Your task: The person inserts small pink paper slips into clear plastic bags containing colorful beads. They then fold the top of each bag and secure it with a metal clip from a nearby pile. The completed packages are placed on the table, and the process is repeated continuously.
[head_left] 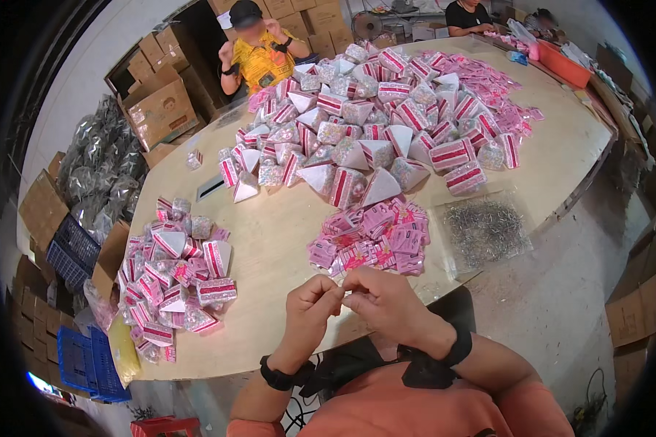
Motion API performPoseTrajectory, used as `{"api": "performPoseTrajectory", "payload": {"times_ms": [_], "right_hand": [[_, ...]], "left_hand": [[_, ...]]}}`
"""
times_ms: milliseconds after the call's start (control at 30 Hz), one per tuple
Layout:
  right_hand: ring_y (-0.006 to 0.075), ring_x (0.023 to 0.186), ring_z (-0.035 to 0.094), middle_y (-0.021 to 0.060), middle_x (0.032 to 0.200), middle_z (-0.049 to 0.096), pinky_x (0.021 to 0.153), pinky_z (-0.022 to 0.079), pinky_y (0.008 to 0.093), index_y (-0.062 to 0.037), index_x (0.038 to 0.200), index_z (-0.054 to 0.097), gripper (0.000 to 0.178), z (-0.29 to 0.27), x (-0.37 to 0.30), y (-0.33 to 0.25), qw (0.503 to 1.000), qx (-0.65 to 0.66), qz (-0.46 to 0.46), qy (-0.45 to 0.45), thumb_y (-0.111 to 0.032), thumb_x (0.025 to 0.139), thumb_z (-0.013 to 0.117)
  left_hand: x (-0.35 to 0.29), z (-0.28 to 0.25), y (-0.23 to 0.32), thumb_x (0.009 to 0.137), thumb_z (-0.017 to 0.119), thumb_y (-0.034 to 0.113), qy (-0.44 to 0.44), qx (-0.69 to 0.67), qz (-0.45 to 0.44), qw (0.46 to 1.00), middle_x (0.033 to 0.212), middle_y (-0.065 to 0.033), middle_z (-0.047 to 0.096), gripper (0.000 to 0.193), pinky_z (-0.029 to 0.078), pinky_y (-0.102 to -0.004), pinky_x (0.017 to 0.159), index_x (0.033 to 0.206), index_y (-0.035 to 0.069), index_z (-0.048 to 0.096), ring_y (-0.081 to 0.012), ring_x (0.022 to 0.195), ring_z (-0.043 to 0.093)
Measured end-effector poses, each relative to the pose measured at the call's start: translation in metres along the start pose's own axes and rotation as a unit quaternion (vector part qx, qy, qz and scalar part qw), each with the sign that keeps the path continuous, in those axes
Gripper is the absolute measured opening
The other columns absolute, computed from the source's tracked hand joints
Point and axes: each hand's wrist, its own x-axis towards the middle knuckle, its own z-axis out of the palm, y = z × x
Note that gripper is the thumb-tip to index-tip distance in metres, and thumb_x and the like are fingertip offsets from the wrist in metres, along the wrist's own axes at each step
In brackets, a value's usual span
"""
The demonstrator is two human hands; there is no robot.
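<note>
My left hand (312, 313) and my right hand (390, 304) meet fingertip to fingertip above the table's near edge. Both are closed in a pinch, and what they hold is too small or too hidden to make out. Just beyond them lies a heap of pink printed cards (375, 237). To the right of the cards, a shallow clear tray (459, 255) holds many small metal pins (488, 227). A large pile of wedge-shaped toy cake slices (342, 149), white with pink-red stripes, covers the middle of the table. A smaller pile of cake slices with pink cards (175, 273) sits at the left.
Across the pale wooden table (270, 233) a person in yellow (262, 62) raises both hands. Another person in black (468, 16) sits at the far right, near an orange basin (563, 65). Cardboard boxes (160, 109) and blue crates (87, 357) stand along the left.
</note>
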Motion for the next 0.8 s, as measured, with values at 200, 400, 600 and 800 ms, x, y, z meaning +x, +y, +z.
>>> {"api": "performPoseTrajectory", "payload": {"times_ms": [200, 400, 600, 800], "right_hand": [[0.0307, 0.067, 0.055, 0.0118, 0.074, 0.055, 0.057, 0.043, 0.0366, -0.0034, 0.085, 0.053, 0.01, 0.002, -0.008, 0.008, 0.982, -0.121, -0.132, 0.063, -0.011, 0.078, 0.055], [0.026, 0.064, 0.058, 0.0124, 0.076, 0.059, 0.057, 0.046, 0.0317, 0.0002, 0.086, 0.059, 0.012, -0.006, -0.01, 0.018, 0.965, -0.148, -0.181, 0.121, -0.005, 0.075, 0.06], [0.0106, 0.063, 0.056, 0.006, 0.073, 0.06, 0.056, 0.045, 0.0248, 0.0006, 0.088, 0.06, 0.011, -0.025, -0.021, 0.033, 0.978, 0.143, 0.05, 0.141, -0.006, 0.08, 0.056], [0.0069, 0.059, 0.053, 0.003, 0.067, 0.058, 0.054, 0.043, 0.021, 0.0023, 0.087, 0.06, 0.011, -0.032, -0.025, 0.068, 0.943, 0.272, 0.168, 0.096, -0.006, 0.08, 0.056]], "left_hand": [[0.001, 0.01, -0.001, 0.084, 0.05, 0.006, 0.006, -0.01, 0.026, 1.0, 0.063, 0.0012, 0.049, 0.014, 0.035, -0.0195, 0.053, 0.071, 0.002, 0.052, -0.0047, 0.058, 0.043], [0.015, 0.014, 0.006, 0.085, 0.05, 0.007, -0.058, 0.025, 0.03, 0.998, 0.063, 0.0015, 0.049, 0.014, 0.035, -0.0198, 0.053, 0.071, 0.001, 0.051, -0.0044, 0.058, 0.043], [0.08, 0.031, 0.033, 0.08, 0.056, 0.01, -0.038, 0.246, 0.106, 0.963, 0.064, -0.0044, 0.052, 0.011, 0.04, -0.0243, 0.056, 0.079, 0.0, 0.053, -0.0116, 0.059, 0.049], [0.179, 0.04, -0.022, 0.069, 0.064, 0.016, -0.035, 0.534, 0.192, 0.822, 0.101, -0.0198, 0.053, 0.05, 0.044, -0.0406, 0.076, 0.114, 0.004, 0.046, -0.0352, 0.093, 0.051]]}}
